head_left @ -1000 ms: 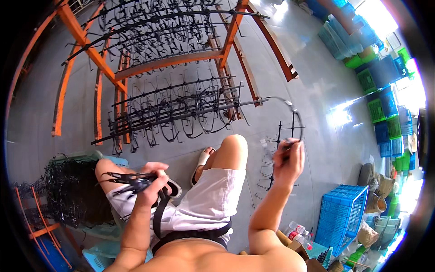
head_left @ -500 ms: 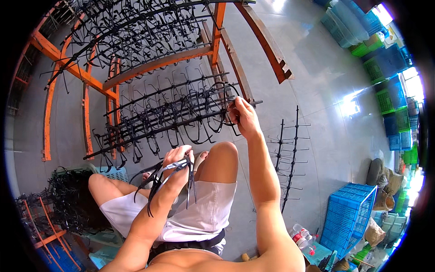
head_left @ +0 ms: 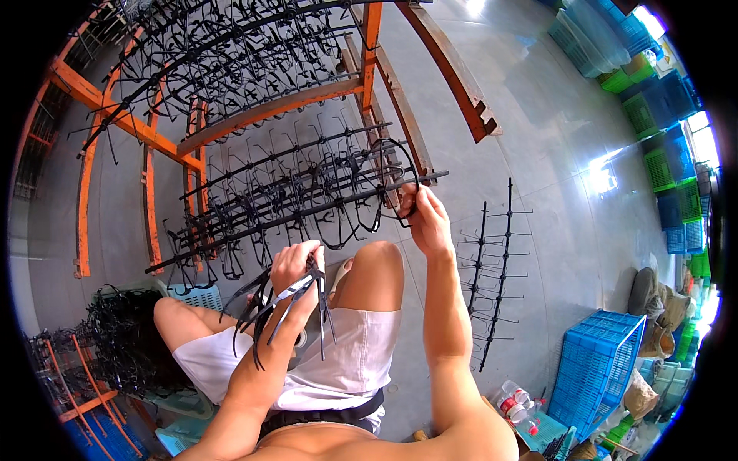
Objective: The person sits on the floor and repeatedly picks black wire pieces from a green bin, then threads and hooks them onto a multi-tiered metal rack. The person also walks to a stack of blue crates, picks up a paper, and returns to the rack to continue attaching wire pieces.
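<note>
Swung leftward since a second ago, the right hand [head_left: 427,221] now has its grip pinched narrow on a black hoop [head_left: 417,170], which curves up from the fingertips at the black rod's right end [head_left: 438,176]; whether hoop and rod touch, I cannot tell. Closed around a bunch of black strips [head_left: 296,287], the left hand [head_left: 290,263] lets their ends dangle over the white shorts [head_left: 350,342]. Beyond the left knee, a pale teal container [head_left: 201,296] bears tangled black strips [head_left: 127,338], and a blue crate [head_left: 596,373] stands beside plastic bottles [head_left: 516,403] at right.
</note>
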Motion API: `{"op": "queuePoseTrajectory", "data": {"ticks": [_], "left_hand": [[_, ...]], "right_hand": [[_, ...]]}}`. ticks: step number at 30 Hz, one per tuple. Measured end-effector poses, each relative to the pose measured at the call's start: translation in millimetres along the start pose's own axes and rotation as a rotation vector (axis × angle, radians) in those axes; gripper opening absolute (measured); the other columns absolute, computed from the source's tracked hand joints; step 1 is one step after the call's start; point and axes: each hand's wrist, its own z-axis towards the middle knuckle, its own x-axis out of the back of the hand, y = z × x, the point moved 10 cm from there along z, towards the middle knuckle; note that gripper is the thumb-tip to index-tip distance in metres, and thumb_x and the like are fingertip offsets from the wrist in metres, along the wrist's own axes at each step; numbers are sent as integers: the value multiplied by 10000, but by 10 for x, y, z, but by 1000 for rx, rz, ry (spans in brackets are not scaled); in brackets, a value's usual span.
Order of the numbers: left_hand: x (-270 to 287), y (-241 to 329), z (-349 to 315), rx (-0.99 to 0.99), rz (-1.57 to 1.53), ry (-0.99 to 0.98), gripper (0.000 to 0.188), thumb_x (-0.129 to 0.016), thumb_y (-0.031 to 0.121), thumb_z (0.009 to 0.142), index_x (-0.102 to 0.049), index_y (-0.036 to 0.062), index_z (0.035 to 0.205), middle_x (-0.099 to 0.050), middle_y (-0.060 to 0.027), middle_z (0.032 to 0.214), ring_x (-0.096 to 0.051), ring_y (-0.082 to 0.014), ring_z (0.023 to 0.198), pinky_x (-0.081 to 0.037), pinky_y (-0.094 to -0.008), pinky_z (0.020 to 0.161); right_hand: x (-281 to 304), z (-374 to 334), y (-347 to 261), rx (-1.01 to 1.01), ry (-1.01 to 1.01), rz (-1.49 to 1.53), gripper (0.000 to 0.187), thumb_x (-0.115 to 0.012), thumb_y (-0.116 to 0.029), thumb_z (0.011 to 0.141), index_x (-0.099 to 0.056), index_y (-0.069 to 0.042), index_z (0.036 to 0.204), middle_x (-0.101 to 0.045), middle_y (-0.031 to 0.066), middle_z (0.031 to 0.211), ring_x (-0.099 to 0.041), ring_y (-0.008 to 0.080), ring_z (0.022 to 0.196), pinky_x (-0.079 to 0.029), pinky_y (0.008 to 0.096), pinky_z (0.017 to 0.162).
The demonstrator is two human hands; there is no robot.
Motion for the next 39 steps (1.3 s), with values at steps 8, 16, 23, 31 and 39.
{"op": "queuePoseTrajectory", "data": {"ticks": [8,16,23,31,39], "left_hand": [[14,61,131,-41,-46,19,97,-686,72,777,-619,65,847,-621,-72,742,-595,-234,691,-468,-335,655],[35,47,166,-8,-34,47,91,-684,63,784,-619,49,847,-617,-85,744,-594,-236,687,-477,-330,648],[-2,45,180,-13,-8,42,93,-683,68,784,-619,56,851,-626,-77,754,-595,-230,704,-476,-324,661],[281,-148,-53,475,-746,-134,227,-615,93,864,-555,13,1068,-618,-49,852,-583,-119,782,-462,-241,720],[269,37,-207,573,-1062,-195,226,-588,123,860,-550,0,1045,-582,-92,1003,-571,-156,862,-451,-301,844]], "right_hand": [[187,-344,176,129,15,121,249,-521,-44,911,-549,19,1151,-567,54,974,-518,133,860,-418,280,789],[241,-439,297,177,277,-40,188,-522,-178,954,-588,-2,964,-534,12,705,-492,100,642,-377,208,581],[180,-472,217,234,291,-160,228,-489,-128,960,-579,19,1109,-569,16,892,-543,82,754,-436,228,717],[-543,-961,-481,505,484,-1077,346,-526,4,845,-537,-17,1190,-481,147,1071,-447,314,1050,-373,362,937],[-851,-986,-367,311,503,-903,190,-582,-26,825,-591,-19,1014,-529,136,1053,-560,238,818,-468,335,735]]}}
